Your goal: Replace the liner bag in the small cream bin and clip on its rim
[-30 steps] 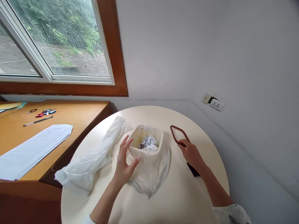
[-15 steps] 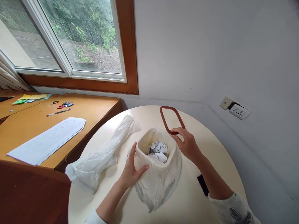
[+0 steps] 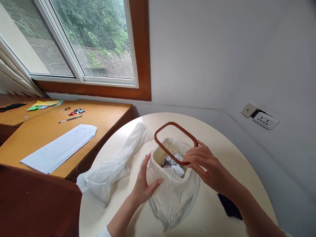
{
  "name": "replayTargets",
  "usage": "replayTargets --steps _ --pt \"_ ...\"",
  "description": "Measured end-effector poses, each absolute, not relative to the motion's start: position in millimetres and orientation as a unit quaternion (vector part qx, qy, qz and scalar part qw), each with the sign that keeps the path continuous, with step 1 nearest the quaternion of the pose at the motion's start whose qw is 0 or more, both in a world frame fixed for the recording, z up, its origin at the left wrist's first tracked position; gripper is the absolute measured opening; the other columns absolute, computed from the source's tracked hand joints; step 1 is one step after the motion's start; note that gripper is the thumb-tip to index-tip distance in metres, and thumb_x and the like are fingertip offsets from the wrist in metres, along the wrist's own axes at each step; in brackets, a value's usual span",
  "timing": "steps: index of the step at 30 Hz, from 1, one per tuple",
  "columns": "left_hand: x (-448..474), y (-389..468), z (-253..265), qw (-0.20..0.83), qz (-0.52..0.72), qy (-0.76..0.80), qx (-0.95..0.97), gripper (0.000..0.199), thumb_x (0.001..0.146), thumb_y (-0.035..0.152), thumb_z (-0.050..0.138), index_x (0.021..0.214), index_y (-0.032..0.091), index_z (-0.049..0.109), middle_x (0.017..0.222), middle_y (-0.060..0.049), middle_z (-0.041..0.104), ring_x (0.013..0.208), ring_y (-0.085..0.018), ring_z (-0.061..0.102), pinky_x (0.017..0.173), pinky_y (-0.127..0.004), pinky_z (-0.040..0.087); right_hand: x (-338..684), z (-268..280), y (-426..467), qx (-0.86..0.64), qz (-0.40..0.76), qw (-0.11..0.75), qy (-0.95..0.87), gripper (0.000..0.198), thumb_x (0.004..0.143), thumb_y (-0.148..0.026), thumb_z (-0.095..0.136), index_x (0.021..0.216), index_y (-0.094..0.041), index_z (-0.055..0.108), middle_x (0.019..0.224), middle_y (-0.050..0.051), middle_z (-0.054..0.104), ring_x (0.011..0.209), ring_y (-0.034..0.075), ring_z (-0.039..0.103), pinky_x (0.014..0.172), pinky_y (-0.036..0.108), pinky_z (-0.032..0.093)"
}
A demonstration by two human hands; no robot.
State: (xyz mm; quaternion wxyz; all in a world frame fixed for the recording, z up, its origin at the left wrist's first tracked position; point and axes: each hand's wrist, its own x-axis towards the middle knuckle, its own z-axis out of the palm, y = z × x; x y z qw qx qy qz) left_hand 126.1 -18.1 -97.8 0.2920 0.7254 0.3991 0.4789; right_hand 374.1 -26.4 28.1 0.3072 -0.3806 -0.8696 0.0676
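A small bin (image 3: 156, 157) stands on the round table, lined with a whitish plastic bag (image 3: 170, 200) whose edge is folded over the rim and hangs down the outside. Crumpled paper (image 3: 176, 168) lies inside it. My right hand (image 3: 203, 164) grips a brown rounded-rectangular ring (image 3: 165, 148) by its right end, holding it tilted above the bin's opening. My left hand (image 3: 145, 184) rests against the bin's left side, thumb and fingers spread apart around the bagged wall.
Left of the bin, another crumpled plastic bag (image 3: 116, 161) lies on the cream round table (image 3: 214, 135). A dark cloth (image 3: 229, 207) is near my right forearm. The wooden desk (image 3: 103, 115) at left holds papers (image 3: 61, 148), a pen (image 3: 70, 119) and keys (image 3: 77, 111).
My right hand has brought the brown ring from behind the bin to over its opening, turning it. My left hand stays at the bin's side. The view has shifted slightly.
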Motion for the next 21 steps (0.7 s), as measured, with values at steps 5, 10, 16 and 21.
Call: replayTargets --steps 5,10,16,21 --pt "129 -20 -87 0.322 0.53 0.356 0.699 0.073 0.08 0.029 0.056 0.14 0.025 0.016 0.145 -0.012 0.025 0.134 -0.029 0.021 0.109 -0.05 0.018 369 30 -43 -0.386 0.038 0.3 -0.871 0.016 0.086 -0.012 0.047 0.092 -0.023 0.057 0.086 -0.001 0.064 0.09 0.012 0.056 0.105 0.045 0.021" --pt "129 -21 -73 0.342 0.576 0.358 0.651 0.057 0.084 0.027 0.051 0.135 0.026 0.027 0.14 -0.01 0.033 0.132 -0.026 0.026 0.11 -0.048 0.018 372 31 -49 -0.388 0.009 0.281 -0.878 0.02 0.086 -0.011 0.044 0.095 -0.024 0.056 0.089 0.001 0.064 0.092 0.014 0.056 0.103 0.048 0.026" --pt "120 -1 -33 0.295 0.617 0.393 0.614 0.037 0.083 0.024 0.054 0.12 0.022 0.047 0.123 -0.009 0.049 0.122 -0.022 0.041 0.108 -0.042 0.027 391 35 -48 -0.408 0.032 0.36 -0.838 0.019 0.085 -0.017 0.049 0.101 -0.025 0.054 0.099 0.004 0.061 0.096 0.017 0.057 0.098 0.043 0.039" --pt "117 3 -3 0.266 0.588 0.386 0.659 0.019 0.083 0.02 0.053 0.101 0.02 0.059 0.109 -0.007 0.056 0.111 -0.021 0.05 0.095 -0.036 0.043 394 41 -53 -0.44 0.029 0.408 -0.799 0.019 0.082 -0.015 0.055 0.099 -0.024 0.055 0.091 0.002 0.062 0.09 0.016 0.058 0.088 0.036 0.046"
